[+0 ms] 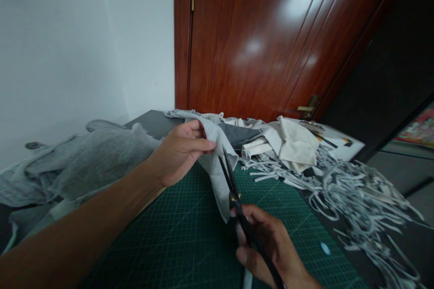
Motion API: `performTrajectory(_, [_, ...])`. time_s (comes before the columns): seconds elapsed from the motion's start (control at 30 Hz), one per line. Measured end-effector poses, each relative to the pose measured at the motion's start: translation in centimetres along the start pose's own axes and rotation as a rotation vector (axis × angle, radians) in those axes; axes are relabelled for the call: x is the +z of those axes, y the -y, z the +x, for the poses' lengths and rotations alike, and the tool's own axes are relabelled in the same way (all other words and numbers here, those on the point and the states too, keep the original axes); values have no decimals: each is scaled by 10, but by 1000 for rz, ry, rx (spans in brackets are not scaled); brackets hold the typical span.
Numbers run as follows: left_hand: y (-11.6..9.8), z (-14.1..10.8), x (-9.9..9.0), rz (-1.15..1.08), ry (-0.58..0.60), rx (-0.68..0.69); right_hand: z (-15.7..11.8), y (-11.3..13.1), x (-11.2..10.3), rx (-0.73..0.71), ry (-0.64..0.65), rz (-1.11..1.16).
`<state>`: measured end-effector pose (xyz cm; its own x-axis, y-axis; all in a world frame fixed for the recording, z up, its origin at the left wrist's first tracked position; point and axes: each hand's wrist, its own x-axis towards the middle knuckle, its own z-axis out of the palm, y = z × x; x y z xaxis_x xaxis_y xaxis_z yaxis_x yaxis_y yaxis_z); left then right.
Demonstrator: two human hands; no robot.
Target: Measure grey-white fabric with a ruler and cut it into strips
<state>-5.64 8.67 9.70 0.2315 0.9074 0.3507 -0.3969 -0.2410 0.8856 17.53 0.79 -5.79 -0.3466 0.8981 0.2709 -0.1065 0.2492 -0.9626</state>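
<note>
My left hand point(186, 149) pinches a light grey piece of fabric point(217, 171) between thumb and fingers, and the cloth hangs down over the green cutting mat point(183, 226). In my right hand point(267, 244) is a pair of black scissors point(235, 189), its fingers around the handles. The blades point up and away, slightly parted, and lie at the right edge of the fabric. Whether they are cutting into the cloth I cannot tell. Below my right hand a narrow pale strip point(247, 278) shows, partly hidden.
At left lies a heap of grey cloth point(101, 158). Folded cream fabric pieces point(298, 142) sit at the back right, beside a tangle of thin grey strips point(356, 198). A small pale oval point(325, 248) rests on the mat. Behind stand a wooden door point(254, 45) and a white wall point(84, 40).
</note>
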Motion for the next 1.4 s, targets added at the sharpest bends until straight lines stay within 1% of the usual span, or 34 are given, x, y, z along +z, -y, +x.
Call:
performTrajectory(0.2, [-2, 1, 2, -10, 17, -61, -1, 2, -3, -41, 0, -40])
performTrajectory(0.3, [-3, 1, 2, -20, 11, -56, -1, 2, -3, -27, 21, -42])
performTrajectory(0.5, [-8, -1, 1, -20, -8, -16, 0, 3, -2, -9, -2, -26])
performTrajectory(0.73, [-11, -2, 2, -35, 11, -10, 2, 10, -3, -10, 79, -4])
performTrajectory(0.9, [-4, -2, 4, -25, 30, 22, 2, 12, -1, -29, 33, 23])
performTrajectory(1.03, [5, -3, 8, -85, 40, 28, 3, 13, -4, -44, -29, 29])
performTrajectory(1.1, [8, -3, 9, -104, 63, 18, 4, 14, -6, -49, -60, 18])
performTrajectory(1.2, [10, -3, 7, -79, 158, -3, 5, 16, -7, -45, -63, 3])
performTrajectory(1.3, [12, -5, 3, -16, 251, -83, 6, 18, -7, -60, -58, 9])
performTrajectory(1.4, [15, -5, 1, -3, 270, -139, 6, 19, -6, -60, -45, 10])
